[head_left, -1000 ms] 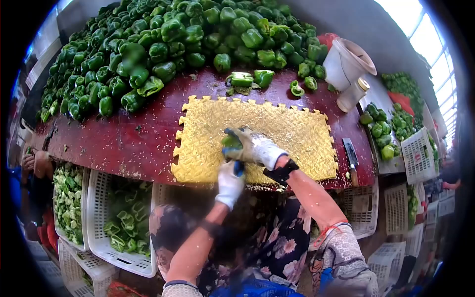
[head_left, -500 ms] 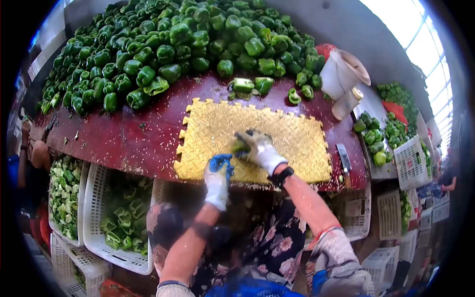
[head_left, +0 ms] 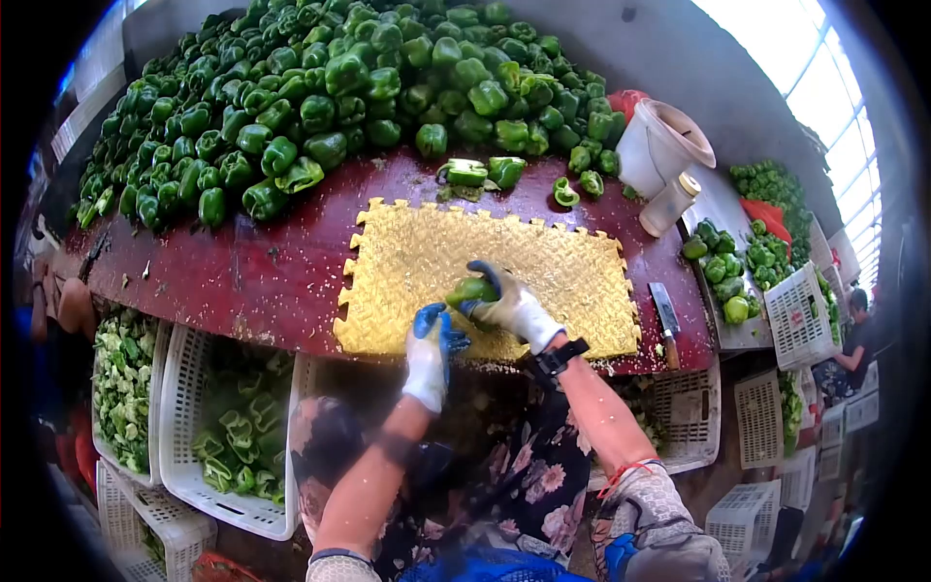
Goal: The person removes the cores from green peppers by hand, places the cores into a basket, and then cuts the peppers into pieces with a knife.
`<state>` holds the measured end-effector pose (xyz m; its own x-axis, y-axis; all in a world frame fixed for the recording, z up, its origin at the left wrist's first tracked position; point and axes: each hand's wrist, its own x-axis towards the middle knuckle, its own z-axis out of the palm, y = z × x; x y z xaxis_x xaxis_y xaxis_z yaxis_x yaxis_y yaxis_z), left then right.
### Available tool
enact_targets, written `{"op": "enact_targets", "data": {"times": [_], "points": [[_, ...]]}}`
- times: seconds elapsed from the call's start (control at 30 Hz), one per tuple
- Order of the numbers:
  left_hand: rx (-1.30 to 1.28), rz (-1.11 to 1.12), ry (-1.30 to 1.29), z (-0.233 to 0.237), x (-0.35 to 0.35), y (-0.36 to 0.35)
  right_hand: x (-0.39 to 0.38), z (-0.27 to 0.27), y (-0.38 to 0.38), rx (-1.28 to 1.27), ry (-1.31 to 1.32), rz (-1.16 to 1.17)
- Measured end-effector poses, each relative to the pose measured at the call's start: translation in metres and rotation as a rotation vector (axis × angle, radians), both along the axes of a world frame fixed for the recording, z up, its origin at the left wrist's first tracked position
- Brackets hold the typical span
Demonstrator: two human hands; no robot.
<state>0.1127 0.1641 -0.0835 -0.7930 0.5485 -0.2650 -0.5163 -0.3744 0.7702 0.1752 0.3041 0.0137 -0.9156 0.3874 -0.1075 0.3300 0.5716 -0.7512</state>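
Hands apart: right hand (head_left: 506,308) curled around green pepper (head_left: 472,292), above yellow mat (head_left: 504,257); left hand (head_left: 427,349) just beside, at mat's near edge, fingers partly bent, holding nothing visible. Mat flat on dark red bench (head_left: 242,276). Right of mat, knife (head_left: 664,320) lying flat. Beyond far edge, cut pepper pieces (head_left: 465,173), then big pepper heap (head_left: 320,97). Far right, white bucket (head_left: 658,145), tilted jar (head_left: 669,206) beside. Near left, below bench, crate (head_left: 233,427) with cut peppers.
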Motion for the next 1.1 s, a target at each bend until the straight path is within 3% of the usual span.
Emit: {"op": "enact_targets", "data": {"times": [0.03, 0.07, 0.1, 0.17, 0.2, 0.23, 0.3, 0.37, 0.47, 0.57, 0.63, 0.83, 0.9, 1.1], "points": [[0.002, -0.043, -0.054, 0.010, 0.003, -0.002, 0.003, 0.000, 0.001, -0.466, 0.219, -0.013], [0.005, -0.087, -0.110, 0.017, 0.006, -0.003, 0.005, -0.002, 0.000, -0.468, 0.215, -0.015], [0.004, -0.090, -0.115, 0.023, 0.006, -0.003, 0.009, -0.004, -0.002, -0.648, 0.327, -0.003], [0.100, -0.299, -0.290, 0.031, 0.001, -0.004, 0.011, -0.007, -0.009, -1.003, 0.560, 0.034], [0.090, -0.304, -0.233, 0.035, 0.004, -0.005, 0.013, -0.008, -0.012, -1.045, 0.574, 0.081], [0.086, -0.304, -0.233, 0.038, 0.004, -0.006, 0.014, -0.004, -0.014, -1.049, 0.575, 0.080], [0.117, -0.286, -0.099, 0.045, 0.003, -0.006, 0.020, 0.004, -0.018, -0.762, 0.476, 0.086], [0.082, -0.233, -0.064, 0.054, 0.002, -0.006, 0.018, -0.002, -0.017, -0.839, 0.454, 0.064], [0.094, -0.215, -0.004, 0.053, 0.004, -0.006, 0.023, 0.004, -0.023, -0.565, 0.385, 0.039], [-0.004, -0.187, 0.088, 0.044, 0.003, 0.000, 0.019, -0.002, -0.031, -0.473, 0.443, 0.014], [-0.051, -0.172, 0.078, 0.045, 0.000, -0.003, 0.019, -0.004, -0.036, -0.466, 0.440, -0.003], [-0.339, -0.286, 0.360, 0.052, -0.007, -0.013, 0.021, 0.003, -0.049, -0.432, 0.482, 0.025], [-0.536, -0.098, 0.787, 0.049, -0.006, -0.014, 0.020, 0.000, -0.056, -0.407, 0.528, -0.025], [-0.553, -0.139, 0.902, 0.070, -0.006, -0.021, 0.025, -0.009, -0.070, -0.442, 0.638, -0.087]]}}
